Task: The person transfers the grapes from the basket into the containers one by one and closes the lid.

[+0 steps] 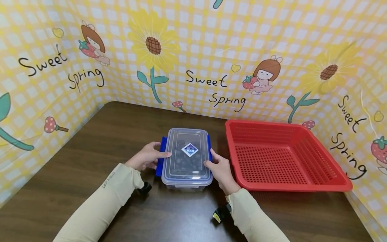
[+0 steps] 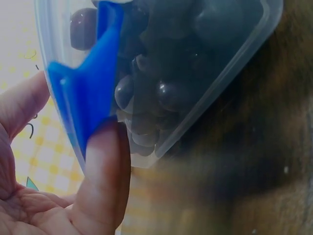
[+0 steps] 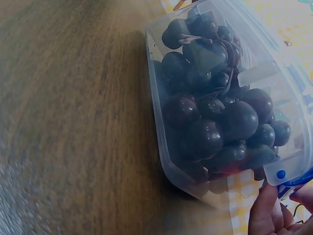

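Note:
A lidded clear plastic food container (image 1: 185,174) stands on the table, a diamond-shaped label (image 1: 189,150) on its lid. Dark round grapes (image 3: 200,139) with stems fill much of it, seen through the wall in the right wrist view. My left hand (image 1: 146,156) grips the left side, thumb on the lid's edge, a finger against the blue latch (image 2: 93,93), which sticks outward. On the opposite side, my right hand (image 1: 223,171) holds the edge by the other blue latch (image 1: 209,148), thumb on the lid. That latch is mostly hidden in the right wrist view.
To the right stands a red perforated plastic basket (image 1: 231,151), close to my right hand. The brown wooden table (image 1: 121,124) extends left and in front. A yellow checked cloth (image 1: 196,43) with printed flowers walls the back and sides.

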The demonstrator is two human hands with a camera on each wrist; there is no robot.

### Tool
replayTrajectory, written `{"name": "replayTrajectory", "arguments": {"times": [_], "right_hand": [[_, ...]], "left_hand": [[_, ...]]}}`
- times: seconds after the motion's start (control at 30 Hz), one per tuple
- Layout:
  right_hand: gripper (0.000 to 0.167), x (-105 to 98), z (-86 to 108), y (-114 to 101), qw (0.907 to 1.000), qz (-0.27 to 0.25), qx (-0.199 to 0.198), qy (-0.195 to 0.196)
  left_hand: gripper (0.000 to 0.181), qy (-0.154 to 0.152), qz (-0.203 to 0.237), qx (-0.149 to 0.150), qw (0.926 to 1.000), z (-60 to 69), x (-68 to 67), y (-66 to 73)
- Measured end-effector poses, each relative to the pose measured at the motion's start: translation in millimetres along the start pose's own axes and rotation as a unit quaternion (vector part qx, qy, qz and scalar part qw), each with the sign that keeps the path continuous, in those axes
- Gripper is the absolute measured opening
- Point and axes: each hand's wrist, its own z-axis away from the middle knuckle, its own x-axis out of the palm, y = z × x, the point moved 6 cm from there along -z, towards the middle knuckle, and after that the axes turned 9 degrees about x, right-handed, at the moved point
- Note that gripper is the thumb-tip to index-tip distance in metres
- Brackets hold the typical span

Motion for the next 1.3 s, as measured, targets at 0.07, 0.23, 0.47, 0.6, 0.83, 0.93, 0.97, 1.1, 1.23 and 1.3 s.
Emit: {"name": "replayTrajectory", "arguments": {"times": [0.07,0.23,0.47,0.6,0.83,0.93,0.97,1.1,1.23,1.3], "right_hand": [[0.061,0,-0.3,0,1.0,0.002,-0.005,0.0],[0.061,-1,-1.5,0,1.0,0.002,-0.003,0.001],[0.061,-1,-1.5,1,1.0,0.003,0.001,0.002],[0.061,-1,-1.2,1,1.0,0.003,-0.001,0.003],[0.061,-1,-2.8,1,0.9999,0.003,0.005,0.01],[0.061,0,-3.4,2,0.9999,0.002,0.006,0.014],[0.061,0,-3.2,2,0.9999,0.002,0.005,0.013],[0.06,1,-2.8,4,0.9999,0.001,0.006,0.013],[0.059,1,-3.1,3,0.9999,-0.005,-0.006,0.013],[0.059,2,-2.9,1,0.9998,-0.005,-0.014,0.011]], "left_hand": [[0.084,0.002,-0.004,0.004,1.0,0.3,0.4,0.8],[0.084,0.0,-0.004,0.01,0.9999,1.0,1.4,3.0],[0.085,-0.005,0.001,0.014,0.9999,2.5,3.5,4.8],[0.084,-0.005,-0.001,0.018,0.9998,2.6,4.6,7.5],[0.078,-0.005,-0.006,0.024,0.9997,3.1,7.2,12.1],[0.078,-0.002,-0.019,0.026,0.9995,4.5,8.8,13.0],[0.078,-0.003,-0.023,0.029,0.9993,5.2,9.6,13.3],[0.076,-0.001,-0.042,0.044,0.9981,7.9,13.6,15.5],[0.067,0.008,-0.06,0.072,0.9956,8.4,17.3,21.4],[0.063,0.015,-0.067,0.08,0.9944,8.4,18.7,24.4]]}}
